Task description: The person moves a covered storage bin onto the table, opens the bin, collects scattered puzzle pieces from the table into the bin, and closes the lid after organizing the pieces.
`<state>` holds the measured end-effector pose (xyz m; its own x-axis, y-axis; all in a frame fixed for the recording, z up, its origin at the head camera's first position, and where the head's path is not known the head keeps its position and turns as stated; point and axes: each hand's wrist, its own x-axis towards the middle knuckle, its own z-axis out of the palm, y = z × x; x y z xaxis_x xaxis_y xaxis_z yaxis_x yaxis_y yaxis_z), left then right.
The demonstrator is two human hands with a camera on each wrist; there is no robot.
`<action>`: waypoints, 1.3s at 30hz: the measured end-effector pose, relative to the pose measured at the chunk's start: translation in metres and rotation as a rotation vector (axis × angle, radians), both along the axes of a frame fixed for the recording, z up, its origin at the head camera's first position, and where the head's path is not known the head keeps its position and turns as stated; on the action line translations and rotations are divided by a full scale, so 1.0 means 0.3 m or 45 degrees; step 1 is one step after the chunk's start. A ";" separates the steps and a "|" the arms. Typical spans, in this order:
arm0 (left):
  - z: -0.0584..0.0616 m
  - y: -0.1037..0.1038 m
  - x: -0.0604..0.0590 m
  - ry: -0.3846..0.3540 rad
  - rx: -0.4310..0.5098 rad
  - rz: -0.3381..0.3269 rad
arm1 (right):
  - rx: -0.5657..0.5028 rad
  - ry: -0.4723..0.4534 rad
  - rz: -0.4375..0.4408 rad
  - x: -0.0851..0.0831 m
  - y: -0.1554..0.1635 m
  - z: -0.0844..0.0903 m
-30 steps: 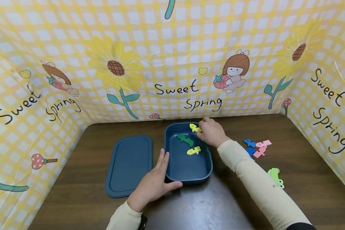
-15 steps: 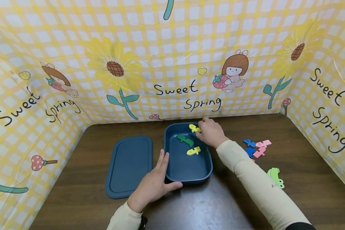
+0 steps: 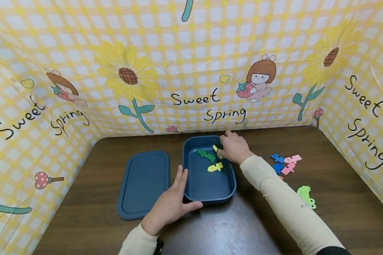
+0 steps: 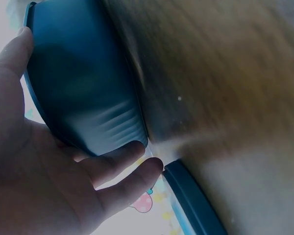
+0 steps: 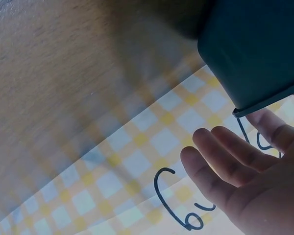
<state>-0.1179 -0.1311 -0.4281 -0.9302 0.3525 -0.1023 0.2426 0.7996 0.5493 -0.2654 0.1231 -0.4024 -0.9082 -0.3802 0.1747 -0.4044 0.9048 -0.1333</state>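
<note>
A dark blue open box (image 3: 207,187) stands on the table, with a green crocodile-like notched piece (image 3: 206,155) and a pale yellow notched piece (image 3: 215,167) lying inside. My left hand (image 3: 170,203) steadies its near left corner, fingers straight along the side and thumb at the near edge; the left wrist view shows the thumb (image 4: 20,49) at the rim. At the far right corner, my right hand (image 3: 235,147) reaches over the rim, thumb and index finger pinching another yellow piece (image 3: 217,151), tilted and partly hidden. Its other fingers (image 5: 225,156) extend outside the box.
The box's blue lid (image 3: 143,186) lies flat to the left. Right of the box are blue pieces (image 3: 277,158) and pink pieces (image 3: 288,169), with a bit of orange beside the sleeve. A light green piece (image 3: 306,197) lies nearer, partly behind the right forearm. Checked cloth (image 3: 191,71) walls the table.
The yellow piece at my right hand has turned and come down from the far wall toward the pale yellow piece. My left hand and the box stay in place.
</note>
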 end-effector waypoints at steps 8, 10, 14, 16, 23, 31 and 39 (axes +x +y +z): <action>-0.002 0.002 -0.007 -0.009 -0.006 -0.001 | -0.144 -0.118 -0.001 0.018 0.020 0.026; -0.002 0.002 -0.008 -0.007 -0.005 -0.002 | -0.220 -0.142 -0.008 0.025 0.032 0.038; -0.005 0.001 -0.009 -0.003 -0.005 -0.001 | -0.339 -0.139 -0.021 0.032 0.071 0.051; -0.007 -0.001 -0.010 -0.001 -0.002 0.000 | -0.381 -0.130 -0.026 0.037 0.095 0.056; -0.010 -0.002 -0.009 0.001 -0.006 0.003 | -0.419 -0.126 -0.025 0.045 0.212 0.058; -0.005 0.003 -0.008 -0.012 -0.013 0.015 | -0.397 -0.162 -0.076 0.055 0.368 0.045; -0.008 0.000 -0.008 -0.022 -0.003 0.014 | -0.370 -0.193 -0.142 0.079 0.492 0.035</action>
